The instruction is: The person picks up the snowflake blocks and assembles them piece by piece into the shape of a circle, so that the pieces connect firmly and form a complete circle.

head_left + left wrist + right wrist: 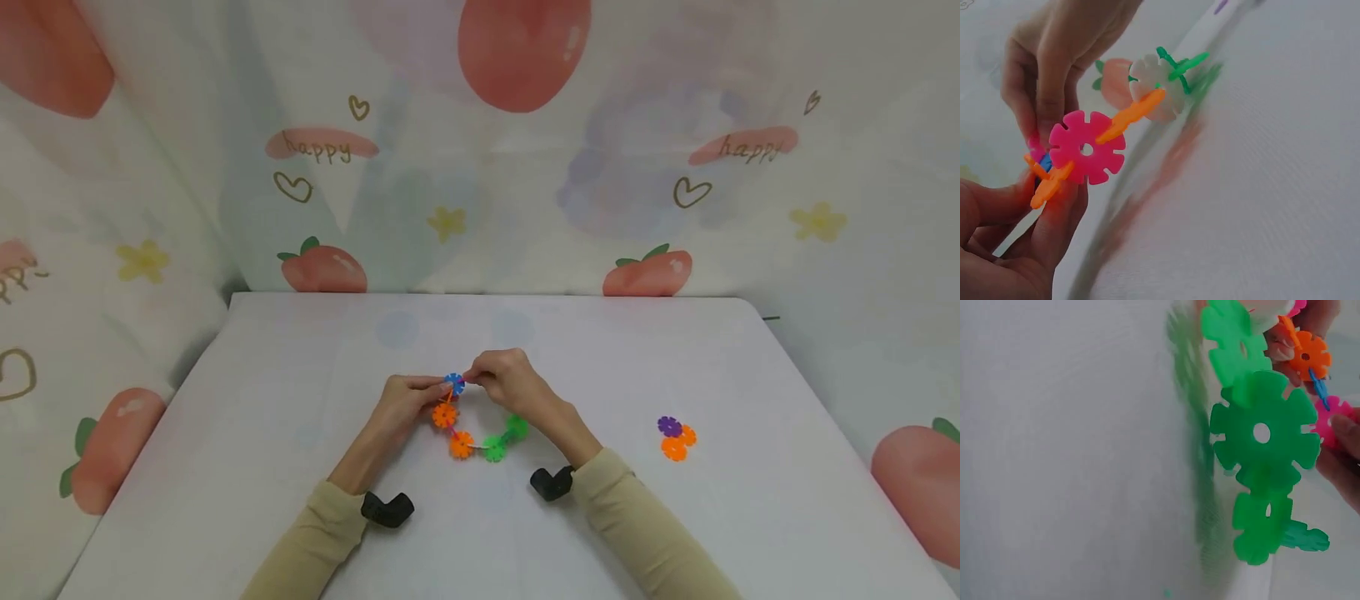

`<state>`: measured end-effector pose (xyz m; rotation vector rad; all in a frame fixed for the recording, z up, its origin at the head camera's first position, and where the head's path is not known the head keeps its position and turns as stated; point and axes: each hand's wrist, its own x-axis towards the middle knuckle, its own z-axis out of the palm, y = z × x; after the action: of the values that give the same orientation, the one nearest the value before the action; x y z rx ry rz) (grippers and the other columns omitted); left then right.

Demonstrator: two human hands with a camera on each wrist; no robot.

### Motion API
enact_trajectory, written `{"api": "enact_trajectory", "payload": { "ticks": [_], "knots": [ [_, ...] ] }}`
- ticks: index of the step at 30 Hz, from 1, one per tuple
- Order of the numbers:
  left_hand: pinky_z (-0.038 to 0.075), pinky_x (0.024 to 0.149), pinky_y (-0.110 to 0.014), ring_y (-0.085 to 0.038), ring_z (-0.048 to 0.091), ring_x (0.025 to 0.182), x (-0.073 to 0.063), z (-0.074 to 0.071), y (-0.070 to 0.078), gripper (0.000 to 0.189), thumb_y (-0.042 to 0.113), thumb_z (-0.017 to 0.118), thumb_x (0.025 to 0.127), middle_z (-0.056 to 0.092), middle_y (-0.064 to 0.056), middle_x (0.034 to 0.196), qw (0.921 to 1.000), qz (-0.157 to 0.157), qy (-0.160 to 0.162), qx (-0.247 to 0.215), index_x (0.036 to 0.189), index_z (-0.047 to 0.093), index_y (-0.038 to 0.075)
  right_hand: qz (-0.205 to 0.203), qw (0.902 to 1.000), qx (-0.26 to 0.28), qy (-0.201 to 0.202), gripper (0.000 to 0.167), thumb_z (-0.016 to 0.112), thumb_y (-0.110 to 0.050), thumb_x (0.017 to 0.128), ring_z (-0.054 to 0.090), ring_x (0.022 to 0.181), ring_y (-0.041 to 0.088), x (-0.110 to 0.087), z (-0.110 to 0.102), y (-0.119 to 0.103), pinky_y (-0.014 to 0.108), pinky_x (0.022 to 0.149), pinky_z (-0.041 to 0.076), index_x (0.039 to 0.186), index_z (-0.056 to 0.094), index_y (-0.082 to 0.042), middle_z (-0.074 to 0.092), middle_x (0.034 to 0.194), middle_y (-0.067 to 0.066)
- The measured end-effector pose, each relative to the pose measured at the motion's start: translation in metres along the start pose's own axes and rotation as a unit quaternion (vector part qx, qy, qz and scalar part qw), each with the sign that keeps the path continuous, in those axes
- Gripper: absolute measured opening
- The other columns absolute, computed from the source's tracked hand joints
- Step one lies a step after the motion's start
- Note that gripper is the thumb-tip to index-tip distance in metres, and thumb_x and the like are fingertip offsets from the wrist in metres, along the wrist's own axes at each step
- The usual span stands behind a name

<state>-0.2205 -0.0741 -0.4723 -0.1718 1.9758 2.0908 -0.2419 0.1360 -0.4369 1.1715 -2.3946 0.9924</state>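
Observation:
A curved chain of slotted plastic snowflake discs hangs between the two hands. My left hand pinches its upper left end, at a blue disc joined to an orange disc. With thumb and fingertips, my right hand holds a pink disc against that blue one. Further along come another pink disc, a second orange disc, a white disc and several green discs. The chain's green end dangles under the right wrist.
On the white table, to the right, lie a purple disc and orange discs close together. Black devices sit at both wrists. A printed cloth hangs behind the table and along its sides.

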Motion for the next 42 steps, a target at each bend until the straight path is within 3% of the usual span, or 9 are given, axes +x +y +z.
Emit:
{"api": "enact_trajectory", "payload": {
  "ticks": [5,9,13,18,26,32,35,42],
  "knots": [
    [0.059,0.074,-0.018,-0.010,0.067,0.079,-0.001,-0.004,0.001,0.025,0.007,0.070,0.097,0.076,-0.010,0.096,0.9998,0.003,-0.018,0.009,0.114,0.073,-0.010,0.053,0.9980,0.032,-0.016,0.007,0.077,0.004,0.088,0.074,0.081,0.021,-0.004,0.003,0.004,0.027,0.075,0.062,0.093,0.079,-0.001,0.078,0.090,0.008],
    [0.059,0.078,-0.020,-0.012,0.070,0.079,0.000,-0.008,0.002,0.024,0.008,0.066,0.100,0.074,-0.009,0.095,0.9975,0.023,-0.064,0.017,0.112,0.067,-0.013,0.100,0.9935,0.040,-0.038,0.022,0.075,0.000,0.091,0.076,0.092,0.024,-0.007,-0.003,0.009,0.033,0.084,0.063,0.113,0.075,0.001,0.078,0.101,0.012],
    [0.060,0.084,-0.024,-0.015,0.076,0.081,0.001,-0.011,0.003,0.029,0.013,0.063,0.102,0.074,-0.012,0.099,0.9949,0.019,-0.097,0.022,0.117,0.061,-0.013,0.143,0.9886,0.022,-0.043,0.028,0.071,-0.002,0.096,0.075,0.092,0.025,-0.016,-0.015,0.013,0.039,0.085,0.062,0.124,0.069,0.000,0.077,0.103,0.011],
    [0.061,0.085,-0.026,-0.018,0.077,0.084,0.000,-0.010,0.002,0.040,0.024,0.065,0.103,0.074,-0.014,0.102,0.9935,-0.014,-0.106,0.038,0.128,0.060,-0.007,0.165,0.9852,-0.002,-0.046,0.027,0.069,-0.003,0.097,0.074,0.090,0.024,-0.040,-0.035,0.018,0.040,0.083,0.062,0.123,0.069,0.000,0.077,0.103,0.009],
    [0.060,0.080,-0.022,-0.014,0.074,0.080,-0.002,-0.009,0.003,0.044,0.028,0.062,0.105,0.074,-0.011,0.095,0.9930,-0.014,-0.107,0.050,0.128,0.064,-0.009,0.207,0.9769,-0.025,-0.048,0.026,0.070,-0.003,0.096,0.072,0.092,0.021,-0.084,-0.076,0.025,0.041,0.084,0.062,0.122,0.071,-0.001,0.077,0.103,0.006],
    [0.059,0.080,-0.022,-0.013,0.073,0.081,-0.005,-0.011,0.001,0.043,0.025,0.062,0.104,0.071,-0.012,0.103,0.9922,-0.016,-0.117,0.041,0.132,0.062,-0.009,0.228,0.9720,-0.043,-0.039,0.025,0.073,-0.002,0.093,0.069,0.088,0.016,-0.116,-0.102,0.029,0.031,0.079,0.059,0.118,0.073,-0.004,0.077,0.101,0.002],
    [0.059,0.079,-0.022,-0.014,0.072,0.081,-0.006,-0.012,0.002,0.042,0.024,0.062,0.104,0.072,-0.010,0.098,0.9911,-0.010,-0.125,0.045,0.129,0.063,-0.009,0.235,0.9697,-0.057,-0.032,0.025,0.074,0.000,0.091,0.067,0.085,0.013,-0.131,-0.116,0.030,0.027,0.075,0.057,0.115,0.074,-0.005,0.077,0.099,0.001],
    [0.059,0.079,-0.023,-0.015,0.071,0.081,-0.004,-0.012,0.002,0.040,0.023,0.063,0.103,0.072,-0.009,0.096,0.9904,-0.004,-0.127,0.054,0.126,0.064,-0.010,0.277,0.9551,-0.098,-0.035,0.024,0.075,-0.001,0.090,0.061,0.082,0.008,-0.163,-0.144,0.030,0.022,0.071,0.054,0.113,0.075,-0.005,0.075,0.095,-0.001]
  ]
}}
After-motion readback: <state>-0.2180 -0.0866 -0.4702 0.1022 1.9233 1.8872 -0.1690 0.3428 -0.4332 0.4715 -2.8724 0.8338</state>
